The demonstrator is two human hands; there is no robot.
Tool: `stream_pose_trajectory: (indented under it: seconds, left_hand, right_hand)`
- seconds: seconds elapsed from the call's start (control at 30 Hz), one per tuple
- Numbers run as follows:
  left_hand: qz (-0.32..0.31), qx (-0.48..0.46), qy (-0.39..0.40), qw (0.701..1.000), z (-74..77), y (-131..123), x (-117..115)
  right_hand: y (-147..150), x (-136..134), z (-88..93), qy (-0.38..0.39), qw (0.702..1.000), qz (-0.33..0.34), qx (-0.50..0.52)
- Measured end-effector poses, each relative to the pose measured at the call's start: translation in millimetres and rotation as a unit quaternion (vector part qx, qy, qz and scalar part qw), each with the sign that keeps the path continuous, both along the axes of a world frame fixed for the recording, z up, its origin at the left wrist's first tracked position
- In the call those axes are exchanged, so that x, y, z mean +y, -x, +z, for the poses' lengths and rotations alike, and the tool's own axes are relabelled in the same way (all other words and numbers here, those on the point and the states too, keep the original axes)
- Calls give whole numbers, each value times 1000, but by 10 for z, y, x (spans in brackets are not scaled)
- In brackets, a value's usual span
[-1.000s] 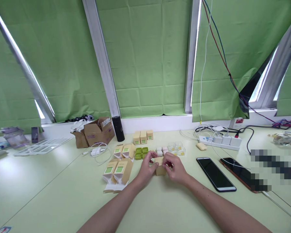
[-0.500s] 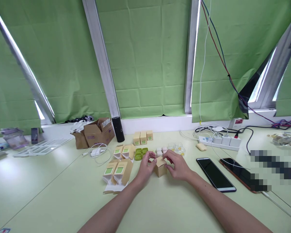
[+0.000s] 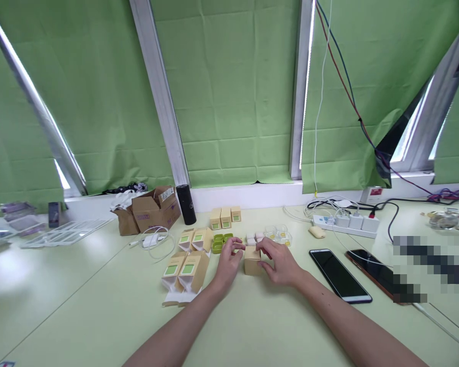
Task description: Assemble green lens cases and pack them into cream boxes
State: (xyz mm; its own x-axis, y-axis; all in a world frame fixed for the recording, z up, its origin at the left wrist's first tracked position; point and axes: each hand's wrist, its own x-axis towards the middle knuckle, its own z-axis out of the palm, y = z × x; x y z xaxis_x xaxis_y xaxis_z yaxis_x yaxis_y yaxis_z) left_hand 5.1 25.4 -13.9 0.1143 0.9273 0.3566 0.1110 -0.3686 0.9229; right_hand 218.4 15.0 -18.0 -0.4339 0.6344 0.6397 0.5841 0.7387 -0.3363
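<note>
Box of tan cardboard (image 3: pixel 252 265), cubic, stands on the pale-green counter (image 3: pixel 237 326) between the loosely curved, empty left hand (image 3: pixel 228 261) and the right hand (image 3: pixel 281 262) bent at its top edge, grip unclear; top-closing seems underway, the next move likely calling for light pressure.

Blinds (image 3: pixel 229 92): daylight leaks at 10 and 3 o'clock
Surface (image 3: pixel 99 316): bright, glare toward 8 o'clock
Mosaic (image 3: pixel 432 267): pixelated at 4 o'clock
</note>
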Motion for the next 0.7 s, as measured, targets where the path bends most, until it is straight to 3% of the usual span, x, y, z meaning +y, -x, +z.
stream_pose_trajectory:
  seconds: [0.2, 0.37, 0.47, 0.6, 0.7]
  left_hand:
    - [35, 3, -8, 999, -49, 8, 47]
    - [31, 13, -10, 999, -24, 13, 8]
    - [66, 33, -16, 997, -13, 23, 4]
    - [124, 71, -56, 988, -17, 39, 18]
    - [128, 102, -116, 980, 21, 29, -28]
  right_hand:
    - [-23, 105, -89, 4, 998, -57, 35]
    - [25, 154, -136, 48, 983, -180, 13]
    - [42, 149, -127, 97, 965, -238, -54]
    - [41, 132, -117, 151, 944, -256, -141]
    - [48, 119, -117, 162, 940, -254, -158]
